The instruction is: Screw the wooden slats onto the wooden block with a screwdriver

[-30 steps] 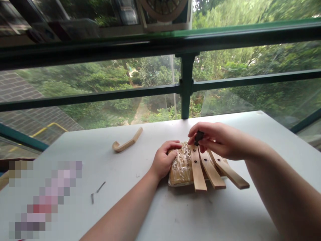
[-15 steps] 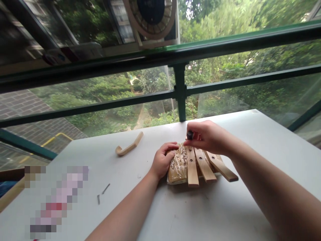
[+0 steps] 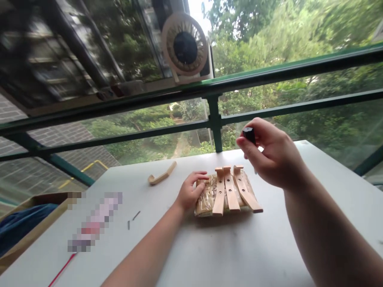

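Note:
My left hand (image 3: 191, 191) grips the left end of a brown, plastic-wrapped block (image 3: 205, 203), thumb and fingers pressed on its top. Three pale wooden hooks, the left hook (image 3: 219, 195), the middle hook (image 3: 229, 193) and the right hook (image 3: 243, 189), lie across the block, each with two dark screw holes. Their curled ends point away from me. Raised above the block's right end, my right hand (image 3: 269, 155) is closed around the black handle of a screwdriver (image 3: 249, 135). The screwdriver's shaft is mostly hidden by the hand.
Another wooden hook (image 3: 163, 174) lies on the white table (image 3: 185, 247) to the left. Two small dark metal pieces (image 3: 133, 219) and a blurred-out item (image 3: 95, 223) lie nearer. An open cardboard box (image 3: 64, 203) stands at left. A green railing (image 3: 214, 119) runs behind the table.
My right hand has lifted the screwdriver off the hooks, up and to the right. My left hand stays on the block. The view has tilted upward.

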`<state>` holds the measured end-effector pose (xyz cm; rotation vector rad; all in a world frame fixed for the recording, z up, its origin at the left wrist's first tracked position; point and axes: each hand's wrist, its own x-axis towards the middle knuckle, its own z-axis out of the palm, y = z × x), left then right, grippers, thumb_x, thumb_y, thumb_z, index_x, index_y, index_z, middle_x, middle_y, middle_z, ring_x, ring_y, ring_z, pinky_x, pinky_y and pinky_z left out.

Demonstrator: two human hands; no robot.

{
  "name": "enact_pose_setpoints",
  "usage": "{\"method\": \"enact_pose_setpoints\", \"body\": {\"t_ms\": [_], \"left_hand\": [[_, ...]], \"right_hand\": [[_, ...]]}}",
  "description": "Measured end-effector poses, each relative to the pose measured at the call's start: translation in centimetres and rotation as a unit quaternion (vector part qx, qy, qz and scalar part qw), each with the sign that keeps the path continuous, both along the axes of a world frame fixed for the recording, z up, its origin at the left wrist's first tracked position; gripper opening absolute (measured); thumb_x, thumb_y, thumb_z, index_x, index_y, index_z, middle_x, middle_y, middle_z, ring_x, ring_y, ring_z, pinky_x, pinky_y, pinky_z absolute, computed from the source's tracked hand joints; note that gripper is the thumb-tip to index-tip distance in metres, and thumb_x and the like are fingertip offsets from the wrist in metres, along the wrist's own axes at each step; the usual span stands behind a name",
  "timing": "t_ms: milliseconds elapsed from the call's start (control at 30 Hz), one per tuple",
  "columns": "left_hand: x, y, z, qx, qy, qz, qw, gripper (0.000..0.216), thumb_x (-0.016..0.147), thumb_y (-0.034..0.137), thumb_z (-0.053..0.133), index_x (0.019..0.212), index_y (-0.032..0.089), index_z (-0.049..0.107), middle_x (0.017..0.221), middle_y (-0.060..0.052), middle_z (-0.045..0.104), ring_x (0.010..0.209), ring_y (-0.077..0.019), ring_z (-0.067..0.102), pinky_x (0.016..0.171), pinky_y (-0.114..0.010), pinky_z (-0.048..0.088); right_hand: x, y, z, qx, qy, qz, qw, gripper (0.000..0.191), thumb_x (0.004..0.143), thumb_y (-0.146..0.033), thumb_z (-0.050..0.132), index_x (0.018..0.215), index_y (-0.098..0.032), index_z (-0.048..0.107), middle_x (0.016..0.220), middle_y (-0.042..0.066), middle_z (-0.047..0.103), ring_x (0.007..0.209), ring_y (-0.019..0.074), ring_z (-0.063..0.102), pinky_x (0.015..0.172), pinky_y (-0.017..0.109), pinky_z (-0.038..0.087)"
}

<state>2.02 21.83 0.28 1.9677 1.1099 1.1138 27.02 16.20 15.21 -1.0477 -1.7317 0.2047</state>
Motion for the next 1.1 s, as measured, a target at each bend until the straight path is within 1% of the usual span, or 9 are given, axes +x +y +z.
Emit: {"method": "enact_pose_setpoints", "body": {"t_ms": [133, 233, 400, 533, 733, 833, 900, 967, 1100], "left_hand": [[0.8, -1.1, 3.4, 0.038, 0.067, -0.057, 0.995, 0.028, 0.078, 0.028, 0.061, 0.105, 0.022, 0.069, 0.131, -0.010, 0.056, 0.124, -0.0271, 0.049, 0.110, -0.045, 0.034], [2.0, -1.1, 4.7, 0.038, 0.094, -0.058, 0.993, 0.031, 0.077, 0.028, 0.064, 0.107, 0.025, 0.069, 0.138, -0.009, 0.051, 0.129, -0.0283, 0.045, 0.112, -0.046, 0.031], [4.0, -0.4, 4.3, 0.020, 0.111, -0.061, 0.992, 0.025, 0.078, 0.024, 0.061, 0.100, 0.023, 0.072, 0.129, -0.009, 0.059, 0.121, -0.0255, 0.054, 0.110, -0.043, 0.037], [4.7, -0.8, 3.9, 0.048, 0.094, -0.021, 0.994, 0.027, 0.076, 0.021, 0.062, 0.101, 0.023, 0.072, 0.123, -0.008, 0.062, 0.117, -0.0233, 0.057, 0.108, -0.041, 0.041], [3.7, -2.2, 4.0, 0.067, 0.077, -0.002, 0.995, 0.029, 0.075, 0.020, 0.063, 0.103, 0.023, 0.071, 0.125, -0.007, 0.061, 0.115, -0.0223, 0.058, 0.106, -0.038, 0.043], [2.6, -2.2, 4.3, 0.077, 0.075, -0.011, 0.994, 0.029, 0.075, 0.019, 0.064, 0.103, 0.024, 0.071, 0.125, -0.006, 0.060, 0.114, -0.0225, 0.058, 0.104, -0.038, 0.045], [1.8, -1.8, 4.3, 0.079, 0.071, -0.025, 0.994, 0.030, 0.075, 0.019, 0.064, 0.103, 0.024, 0.070, 0.126, -0.006, 0.060, 0.115, -0.0221, 0.058, 0.104, -0.037, 0.046], [1.0, -1.2, 4.1, 0.077, 0.063, -0.043, 0.994, 0.029, 0.075, 0.018, 0.064, 0.103, 0.024, 0.070, 0.126, -0.006, 0.060, 0.116, -0.0216, 0.057, 0.104, -0.035, 0.046], [-0.4, 0.0, 3.2, 0.054, 0.039, -0.091, 0.994, 0.026, 0.077, 0.020, 0.063, 0.102, 0.023, 0.070, 0.126, -0.007, 0.059, 0.119, -0.0218, 0.056, 0.106, -0.035, 0.045]], "right_hand": [[0.8, -0.6, 0.6, 0.000, -0.007, 0.036, 0.999, 0.012, 0.089, -0.033, 0.050, 0.084, -0.022, 0.048, 0.067, 0.001, 0.052, 0.062, 0.0157, 0.051, 0.056, 0.028, 0.035], [1.3, -0.6, 0.8, -0.005, -0.004, 0.057, 0.998, 0.013, 0.089, -0.034, 0.050, 0.084, -0.022, 0.048, 0.068, 0.001, 0.052, 0.062, 0.0152, 0.051, 0.056, 0.028, 0.035], [1.7, -0.7, 0.8, -0.025, 0.010, 0.097, 0.995, 0.014, 0.090, -0.035, 0.050, 0.085, -0.022, 0.047, 0.071, 0.001, 0.053, 0.063, 0.0144, 0.051, 0.057, 0.028, 0.036], [1.8, -0.6, 0.7, -0.041, 0.026, 0.115, 0.992, 0.014, 0.090, -0.035, 0.050, 0.086, -0.022, 0.047, 0.071, 0.000, 0.053, 0.063, 0.0141, 0.051, 0.058, 0.028, 0.037], [1.2, -0.5, 0.5, -0.045, 0.031, 0.110, 0.992, 0.014, 0.090, -0.035, 0.051, 0.088, -0.022, 0.048, 0.072, 0.000, 0.053, 0.062, 0.0136, 0.051, 0.057, 0.028, 0.037], [1.3, -0.5, 0.0, -0.046, 0.031, 0.074, 0.996, 0.015, 0.090, -0.037, 0.051, 0.088, -0.022, 0.049, 0.070, -0.001, 0.052, 0.061, 0.0137, 0.050, 0.057, 0.028, 0.038], [1.9, -0.6, -1.2, -0.058, 0.030, 0.024, 0.998, 0.017, 0.091, -0.039, 0.050, 0.088, -0.022, 0.051, 0.065, -0.002, 0.050, 0.059, 0.0133, 0.049, 0.058, 0.028, 0.039], [2.8, -1.1, -3.6, -0.112, 0.037, -0.010, 0.993, 0.020, 0.091, -0.041, 0.049, 0.088, -0.022, 0.052, 0.061, -0.003, 0.050, 0.055, 0.0126, 0.047, 0.056, 0.027, 0.038], [3.9, -3.0, -10.9, -0.271, 0.169, -0.023, 0.947, 0.026, 0.091, -0.046, 0.047, 0.087, -0.021, 0.052, 0.054, -0.005, 0.044, 0.046, 0.0106, 0.043, 0.045, 0.025, 0.033]]}}
